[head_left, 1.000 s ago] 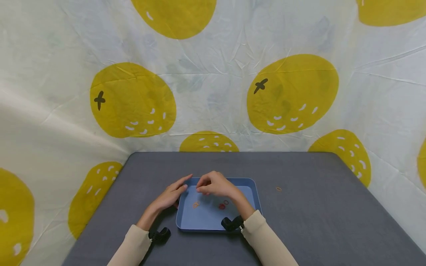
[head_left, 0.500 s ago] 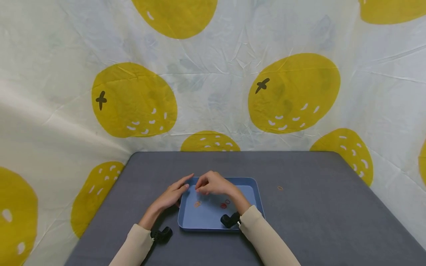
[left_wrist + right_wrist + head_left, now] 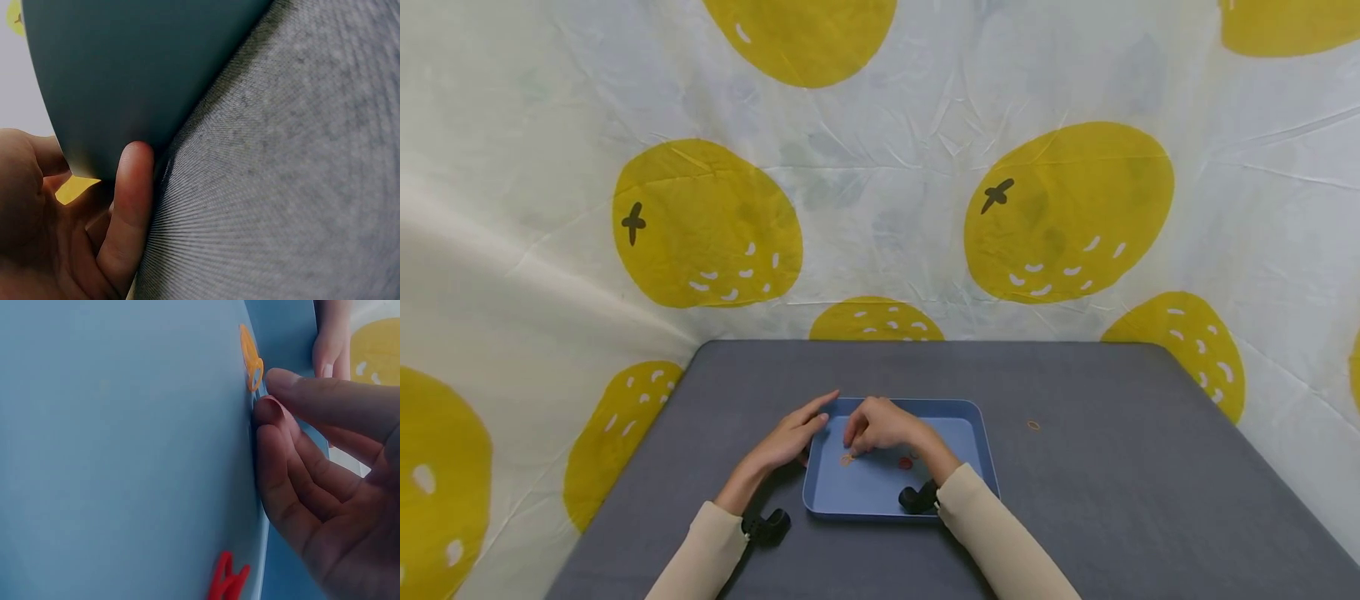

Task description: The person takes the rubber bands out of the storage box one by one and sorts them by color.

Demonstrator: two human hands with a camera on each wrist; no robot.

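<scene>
A shallow blue tray (image 3: 880, 498) lies on the table. My left hand (image 3: 787, 439) holds its left side; in the left wrist view the thumb (image 3: 47, 153) reaches over the rim and a finger (image 3: 134, 181) presses the outer wall. My right hand (image 3: 880, 427) is low inside the tray, fingers bent, thumb and fingertips slightly apart. Just beyond those tips lie orange-yellow rubber bands (image 3: 252, 362), resting on the tray floor with nothing seen between the fingers. Red rubber bands (image 3: 906, 462) lie right of the hand, partly seen at the bottom of the right wrist view.
A single orange rubber band (image 3: 1033, 425) lies on the grey table (image 3: 1112, 500), right of the tray. Black wrist cameras (image 3: 767, 527) sit on both wrists. A white cloth printed with yellow fruit (image 3: 1067, 212) hangs behind the table.
My right hand has come down and toward me, from above the tray's far-left part to the orange-yellow rubber bands. The left hand stays at the tray's left side.
</scene>
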